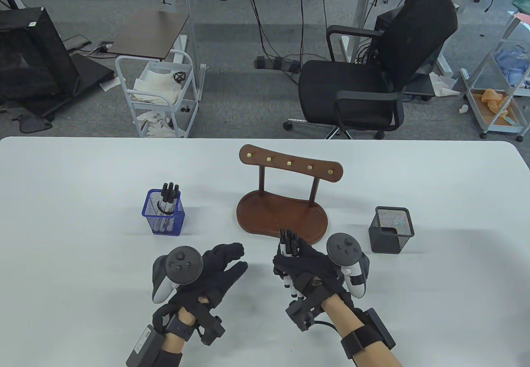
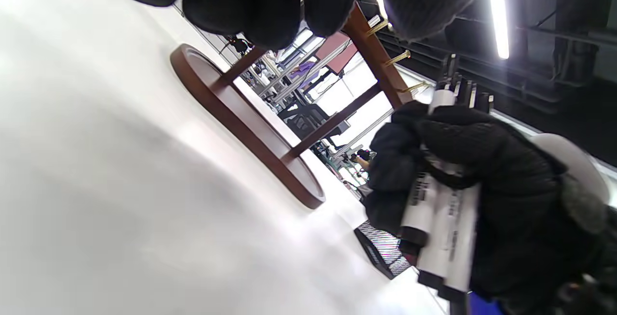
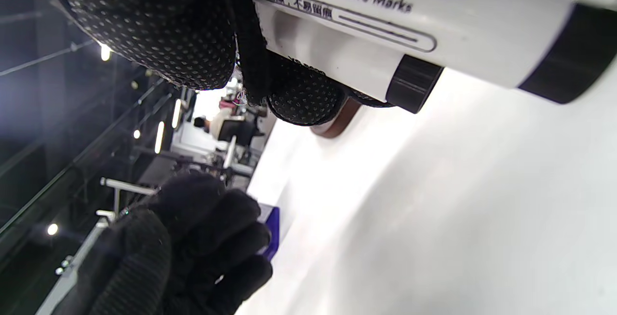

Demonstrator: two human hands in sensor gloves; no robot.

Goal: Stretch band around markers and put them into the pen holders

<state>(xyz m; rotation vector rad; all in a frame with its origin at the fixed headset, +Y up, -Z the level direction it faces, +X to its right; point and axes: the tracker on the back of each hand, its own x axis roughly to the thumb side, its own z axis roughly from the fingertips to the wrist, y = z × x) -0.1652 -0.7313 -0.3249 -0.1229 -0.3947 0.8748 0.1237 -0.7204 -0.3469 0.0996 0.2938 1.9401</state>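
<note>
A: Two gloved hands work at the near edge of the white table [image 1: 83,184]. Past it we see an office chair [image 1: 389,68] and a small white cart [image 1: 155,93] on grey carpet.

B: On the table itself, we note the wooden hook stand [image 1: 283,201] at the centre, its brown base just beyond the hands.

A: We find the blue pen holder [image 1: 163,216] to its left, already holding a bundle of black-capped markers [image 1: 169,199] upright. The black pen holder [image 1: 391,229] sits to the stand's right, near the right hand.

B: The right hand [image 1: 308,274] grips a bundle of markers [image 1: 287,255], fingers and thumb curled round the white barrels, black caps pointing toward the stand. The bundle hangs just above the table, in front of the stand's base.

A: The left hand [image 1: 215,274] holds nothing we can see. Its fingers reach loosely toward the right hand, slightly parted, the two hands near but apart.

B: Whether a band circles the gripped markers, we cannot tell; the glove hides the middle of the bundle.
</note>
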